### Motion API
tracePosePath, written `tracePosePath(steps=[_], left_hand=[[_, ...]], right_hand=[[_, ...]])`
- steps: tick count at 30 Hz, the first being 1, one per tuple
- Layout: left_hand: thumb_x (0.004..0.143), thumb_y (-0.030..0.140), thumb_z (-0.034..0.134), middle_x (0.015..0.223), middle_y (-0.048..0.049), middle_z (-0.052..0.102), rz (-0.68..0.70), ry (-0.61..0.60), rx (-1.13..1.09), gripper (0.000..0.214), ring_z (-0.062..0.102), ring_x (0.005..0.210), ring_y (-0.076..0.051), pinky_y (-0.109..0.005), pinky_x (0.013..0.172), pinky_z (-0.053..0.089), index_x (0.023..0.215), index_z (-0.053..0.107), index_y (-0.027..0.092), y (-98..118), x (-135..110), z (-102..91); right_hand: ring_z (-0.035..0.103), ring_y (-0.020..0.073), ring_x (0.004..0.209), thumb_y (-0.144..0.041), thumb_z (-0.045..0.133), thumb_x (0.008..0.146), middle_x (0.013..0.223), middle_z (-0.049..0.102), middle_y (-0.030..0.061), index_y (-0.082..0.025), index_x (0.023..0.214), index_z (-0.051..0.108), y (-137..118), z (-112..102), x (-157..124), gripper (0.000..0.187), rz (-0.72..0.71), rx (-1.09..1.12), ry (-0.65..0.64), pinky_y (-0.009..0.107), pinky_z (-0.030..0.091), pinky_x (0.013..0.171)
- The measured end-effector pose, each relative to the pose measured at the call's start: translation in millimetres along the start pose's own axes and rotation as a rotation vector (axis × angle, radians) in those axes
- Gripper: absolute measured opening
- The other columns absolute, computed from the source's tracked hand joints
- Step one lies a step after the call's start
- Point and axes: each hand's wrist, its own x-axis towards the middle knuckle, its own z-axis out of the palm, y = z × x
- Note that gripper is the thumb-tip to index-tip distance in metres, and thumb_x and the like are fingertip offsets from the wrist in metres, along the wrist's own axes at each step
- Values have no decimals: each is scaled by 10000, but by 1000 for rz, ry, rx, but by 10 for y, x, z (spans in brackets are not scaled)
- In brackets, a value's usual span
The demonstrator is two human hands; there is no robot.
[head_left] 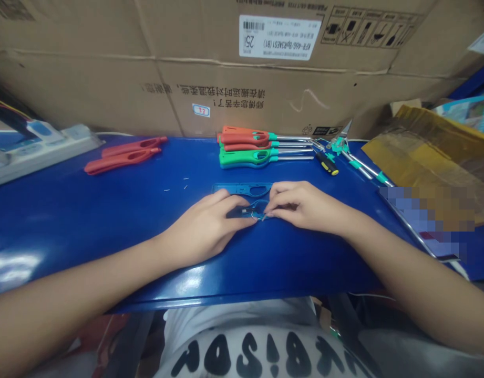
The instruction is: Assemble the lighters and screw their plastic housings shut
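My left hand (212, 226) is closed around one end of a blue lighter shell half (260, 206) low over the blue table. Inside that shell sits a small dark part with a thin pale wire. At its other end my right hand (299, 205) pinches with thumb and fingers; whether they grip the shell or the wire is hard to make out. A second blue lighter shell half (242, 188) lies just behind both hands, partly covered by the right fingers.
Assembled red and green long-neck lighters (244, 158) are piled behind my hands. A yellow-black screwdriver (327, 164) and metal tubes (360, 167) lie right; red shells (123, 160), small screws (185, 184) and a power strip (40, 152) left. Cardboard (202, 84) walls the back.
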Motion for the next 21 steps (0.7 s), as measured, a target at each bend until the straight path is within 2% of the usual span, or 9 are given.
tracePosePath(steps=[5,11,21], left_hand=[[998,164,479,1280,-145,626,5,7,16,373,570,1060,-277,-451,884,554,1291,695,247,-2,-1,0],[1008,182,468,1267,-143,632,16,5,55,367,570,1019,-265,-447,866,563,1273,710,256,-3,-1,14],[997,177,478,1275,-134,646,28,3,100,373,598,1003,-262,-434,842,569,1278,705,268,-7,-7,-4]], right_hand=[[638,125,786,-136,660,909,900,664,34,-178,869,765,-4,5,3,120,5,5,-2,250,482,742],[588,114,726,-145,681,890,898,613,31,-180,861,759,-41,17,16,90,32,-74,11,242,447,668],[586,112,716,-160,671,902,857,626,23,-180,840,753,-9,26,18,105,30,-8,15,241,445,669]])
